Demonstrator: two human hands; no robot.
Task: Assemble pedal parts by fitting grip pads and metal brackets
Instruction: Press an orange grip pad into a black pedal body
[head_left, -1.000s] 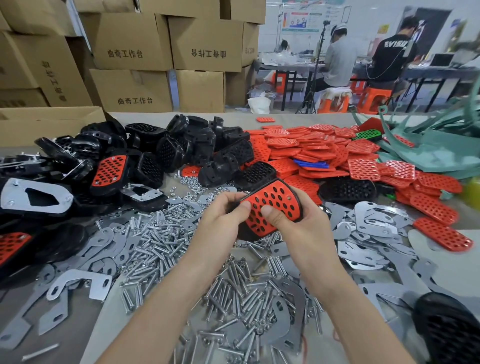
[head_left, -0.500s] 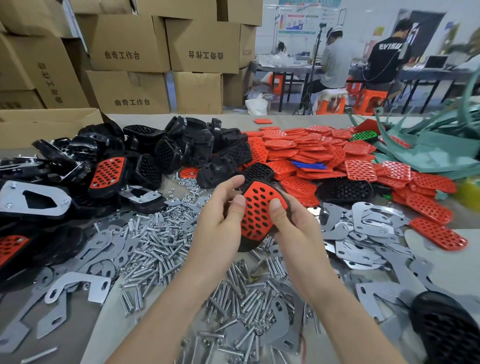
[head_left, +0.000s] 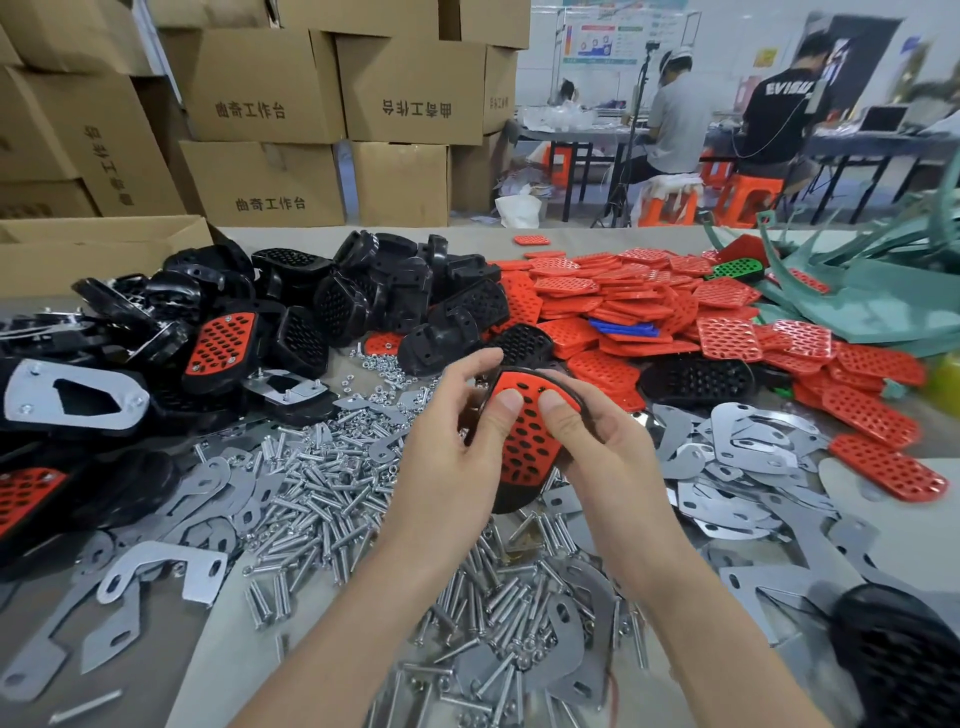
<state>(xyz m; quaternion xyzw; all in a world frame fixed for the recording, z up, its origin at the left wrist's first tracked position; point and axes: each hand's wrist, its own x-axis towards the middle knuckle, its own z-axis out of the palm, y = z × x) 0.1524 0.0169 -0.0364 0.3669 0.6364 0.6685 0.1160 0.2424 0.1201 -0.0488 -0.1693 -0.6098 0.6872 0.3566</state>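
Left of frame: pile of black pedal shells (head_left: 332, 306), loose bolts (head_left: 311, 493) below.

Centre: left hand (head_left: 457, 457) curls round the pedal body (head_left: 511, 496), thumb flat on the red grip pad (head_left: 524, 447), forefinger lifted clear. The pedal is held above the bolts, pad facing the camera. Right hand (head_left: 608, 457) clasps the opposite edge, thumb also on the pad.

Shell probably light and rigid, best held by its rims. Pad looks pliable; press near its edges.

Right: metal brackets (head_left: 737, 447), spare pads (head_left: 623, 296).
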